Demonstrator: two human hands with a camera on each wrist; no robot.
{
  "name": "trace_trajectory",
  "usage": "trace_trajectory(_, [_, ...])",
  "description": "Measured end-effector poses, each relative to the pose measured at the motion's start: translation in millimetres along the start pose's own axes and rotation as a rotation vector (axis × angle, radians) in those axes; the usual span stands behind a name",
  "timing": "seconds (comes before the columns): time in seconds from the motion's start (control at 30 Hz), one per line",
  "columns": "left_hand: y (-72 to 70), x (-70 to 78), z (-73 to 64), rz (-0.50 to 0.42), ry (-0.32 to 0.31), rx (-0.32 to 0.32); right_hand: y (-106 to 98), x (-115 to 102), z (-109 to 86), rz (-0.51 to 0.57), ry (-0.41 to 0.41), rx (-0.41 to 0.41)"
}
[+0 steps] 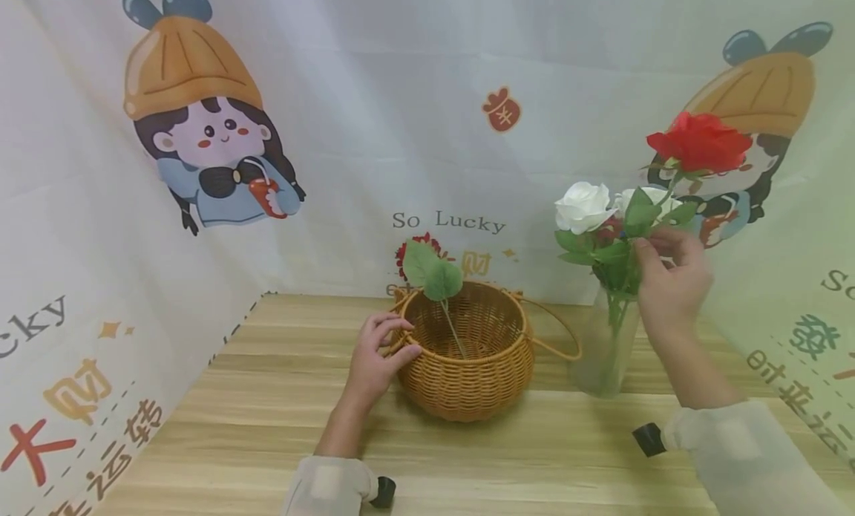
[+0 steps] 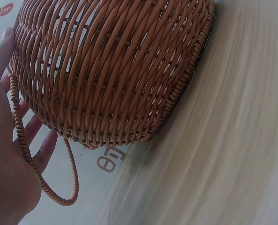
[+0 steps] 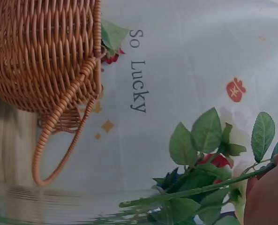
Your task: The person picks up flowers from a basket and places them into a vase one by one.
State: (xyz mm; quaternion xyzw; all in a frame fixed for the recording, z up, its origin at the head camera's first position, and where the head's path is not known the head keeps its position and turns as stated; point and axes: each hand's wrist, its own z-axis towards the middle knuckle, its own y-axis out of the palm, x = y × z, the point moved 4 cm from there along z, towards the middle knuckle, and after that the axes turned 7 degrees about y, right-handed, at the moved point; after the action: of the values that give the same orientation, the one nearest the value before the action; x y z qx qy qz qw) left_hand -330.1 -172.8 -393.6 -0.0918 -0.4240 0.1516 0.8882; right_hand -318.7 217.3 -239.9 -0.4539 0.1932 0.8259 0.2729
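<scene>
A round wicker basket (image 1: 467, 386) stands on the wooden table. Its left rim is held by my left hand (image 1: 375, 356), the thumb at the front and the fingers farther back beside a lowered handle (image 2: 24, 140). Inside the basket leans a dark red flower (image 1: 427, 243) with green leaves. To the right, my right hand (image 1: 675, 282) pinches the stem of a red rose (image 1: 701, 143) above a clear vase (image 1: 604, 360). The cut end of this stem (image 3: 190, 191) shows near the vase's mouth. White roses (image 1: 582, 206) and another red bloom stand in the vase.
Behind and beside the table (image 1: 267, 397) hangs a pale printed cloth (image 1: 374, 130) with cartoon figures and lettering. The basket's other handle (image 1: 568, 327) droops toward the vase. Black devices (image 1: 649, 439) are worn at both wrists.
</scene>
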Motion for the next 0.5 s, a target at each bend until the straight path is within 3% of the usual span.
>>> trace_trajectory(0.3, [-0.3, -0.6, 0.4, -0.004, -0.008, 0.006, -9.4, -18.8, 9.0, 0.059, -0.117, 0.086])
trace_trajectory(0.5, [0.9, -1.0, 0.4, -0.009, -0.007, 0.006, -11.4, -24.6, 13.7, 0.127, -0.132, 0.128])
